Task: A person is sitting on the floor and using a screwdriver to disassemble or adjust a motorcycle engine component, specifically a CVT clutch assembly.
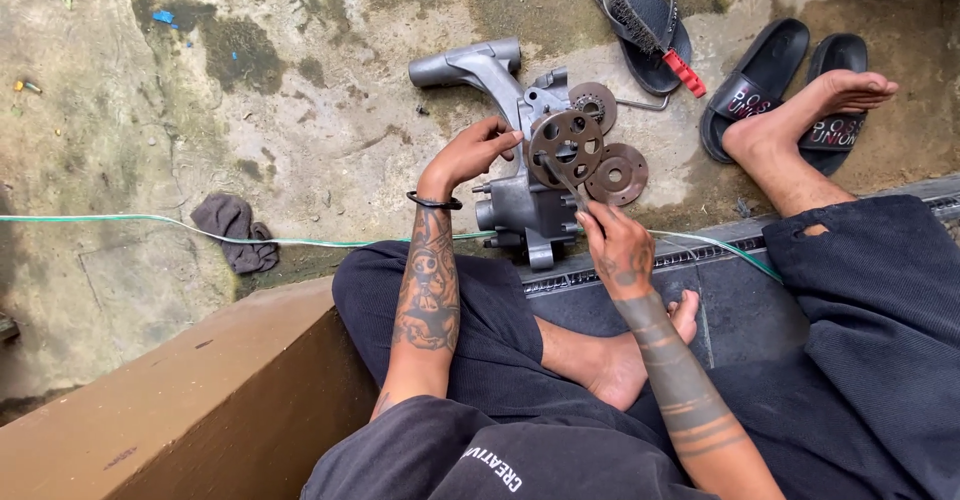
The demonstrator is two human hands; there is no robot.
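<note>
Looking down from the head camera, a seated person with tattooed forearms is seen at work over a grey cast-metal housing that stands on the concrete floor in front of the crossed legs. The left hand is held partly open, its fingers loosely curved, the fingertips laid against the upper left edge of the housing, just beside a rusty perforated disc. This disc is propped against the top of the housing. The right hand is closed in a pinch around the lower end of a slim metal tool, whose upper end is laid against the face of that disc. Two further rusty discs are seen close by: a smaller one above and a flat one to the right, on the floor. A wire brush with a red handle is laid across a dark sandal. A dark rag and a green cord are seen to the left.
</note>
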